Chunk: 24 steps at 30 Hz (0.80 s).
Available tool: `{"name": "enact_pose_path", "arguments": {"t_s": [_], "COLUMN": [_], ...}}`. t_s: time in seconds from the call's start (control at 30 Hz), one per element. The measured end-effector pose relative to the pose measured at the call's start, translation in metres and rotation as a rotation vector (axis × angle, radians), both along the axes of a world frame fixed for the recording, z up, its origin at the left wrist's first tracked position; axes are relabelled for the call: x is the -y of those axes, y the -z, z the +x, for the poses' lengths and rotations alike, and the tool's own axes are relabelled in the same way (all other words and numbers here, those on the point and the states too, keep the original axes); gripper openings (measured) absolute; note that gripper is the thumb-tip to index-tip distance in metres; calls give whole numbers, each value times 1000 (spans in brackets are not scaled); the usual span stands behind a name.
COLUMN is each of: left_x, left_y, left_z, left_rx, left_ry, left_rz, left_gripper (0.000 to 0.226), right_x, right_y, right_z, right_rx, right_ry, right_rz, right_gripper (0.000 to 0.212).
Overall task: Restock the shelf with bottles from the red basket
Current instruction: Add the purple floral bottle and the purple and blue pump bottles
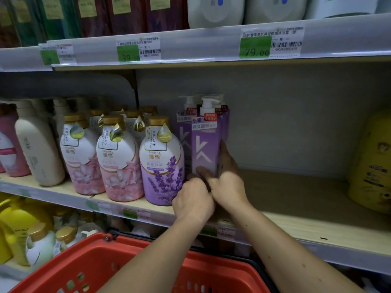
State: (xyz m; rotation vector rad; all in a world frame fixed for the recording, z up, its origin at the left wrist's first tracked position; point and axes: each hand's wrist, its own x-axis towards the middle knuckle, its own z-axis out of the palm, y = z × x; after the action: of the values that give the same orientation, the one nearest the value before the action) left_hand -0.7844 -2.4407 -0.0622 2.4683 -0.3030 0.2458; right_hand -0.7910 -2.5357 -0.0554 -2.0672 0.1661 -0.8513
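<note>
To the left of the fingers stands a row of round-shouldered pump bottles, the nearest a lavender-printed bottle (pixel 161 163) just beside the left hand (pixel 193 200). That hand sits at the foot of the purple bottle (pixel 204 144), its fingers curled toward the bottle's lower left corner; whether they truly clasp it or only steady it cannot be told, since the knuckles hide the tips.

The purple bottle is a tall, square-sided pump bottle standing upright on the shelf (pixel 296 225), in front of others of its kind. It looks like stiff plastic, probably full and so fairly heavy, with smooth flat faces that may slip under a loose grip. The pump head on top is likely the weak part; the body low down, across two opposite faces, seems the safer place to take hold, and that is where the hands are.

The right hand (pixel 227 182) is just right of the left, touching it. Its thumb lies across the front face near the base, and its fingers (pixel 224 152) reach up along the right side, so the bottle is pinched narrowly between them.

Right of the fingers the shelf board lies bare as far as a yellow bottle (pixel 372 166) at the edge. Below the forearms, the red basket (pixel 88 263) shows its rim and inner wall.
</note>
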Motion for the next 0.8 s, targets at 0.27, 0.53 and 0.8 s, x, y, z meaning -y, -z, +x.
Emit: {"name": "enact_pose_path", "arguments": {"t_s": [0.27, 0.53, 0.8], "left_x": [-14, -26, -24], "left_y": [0, 6, 6], "left_z": [-25, -34, -29], "left_rx": [157, 171, 145], "left_ry": [111, 209, 211], "left_rz": [-40, -202, -186], "left_gripper": [38, 73, 61], "right_x": [-2, -7, -18], "right_y": [3, 1, 5], "right_z": [-6, -22, -25], "right_rx": [-142, -208, -170], "right_ry": [34, -61, -121], "right_rz": [72, 513, 558], "right_gripper": [94, 62, 27]}}
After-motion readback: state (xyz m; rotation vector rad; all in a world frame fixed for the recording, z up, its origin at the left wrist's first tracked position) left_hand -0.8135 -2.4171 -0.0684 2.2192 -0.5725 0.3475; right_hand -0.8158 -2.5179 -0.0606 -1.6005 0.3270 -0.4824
